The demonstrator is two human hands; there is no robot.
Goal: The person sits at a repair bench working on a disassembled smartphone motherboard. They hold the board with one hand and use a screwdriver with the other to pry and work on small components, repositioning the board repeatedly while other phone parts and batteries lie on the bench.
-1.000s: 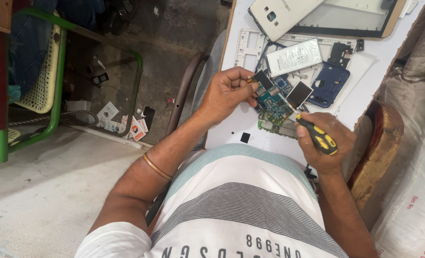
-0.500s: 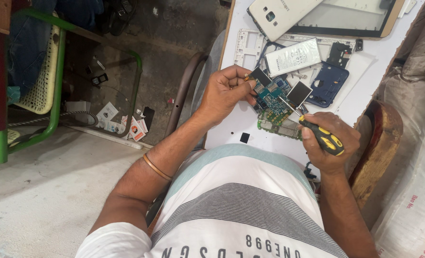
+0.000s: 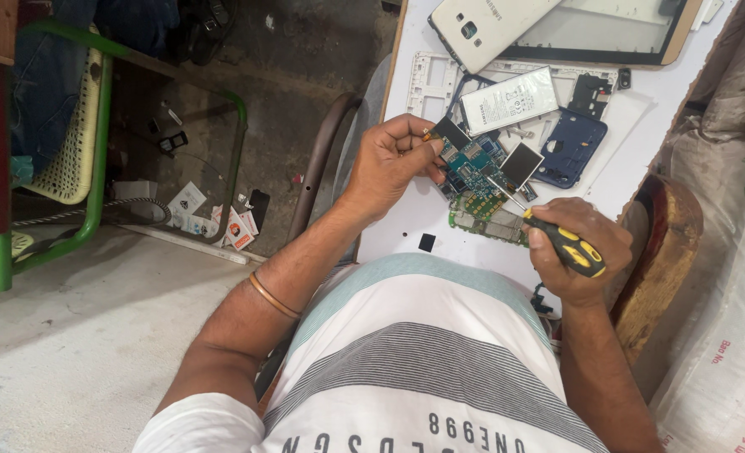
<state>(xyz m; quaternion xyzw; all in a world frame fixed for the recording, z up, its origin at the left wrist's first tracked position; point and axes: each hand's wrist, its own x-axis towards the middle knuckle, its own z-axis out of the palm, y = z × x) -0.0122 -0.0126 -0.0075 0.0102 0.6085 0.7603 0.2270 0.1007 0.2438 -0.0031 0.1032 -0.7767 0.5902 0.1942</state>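
Your right hand [image 3: 578, 252] grips a yellow-and-black-handled screwdriver [image 3: 548, 233], tip on the green-and-blue phone circuit board [image 3: 477, 172] that your left hand [image 3: 393, 159] pinches over the white table [image 3: 439, 231], with a white flat battery [image 3: 508, 99] and dark blue plastic cover [image 3: 569, 149] beyond.

A white table [image 3: 464, 243] carries the phone parts. At its far edge lie a white phone back [image 3: 483, 27] and, beside it, a gold-rimmed screen frame [image 3: 615, 33]. Nearer the middle sits a white inner frame [image 3: 429, 84] with a silver battery [image 3: 509, 100] resting over it, and a dark blue cover [image 3: 570, 148] just beside that. A small black square [image 3: 427, 242], perhaps a chip, lies alone near the near edge.
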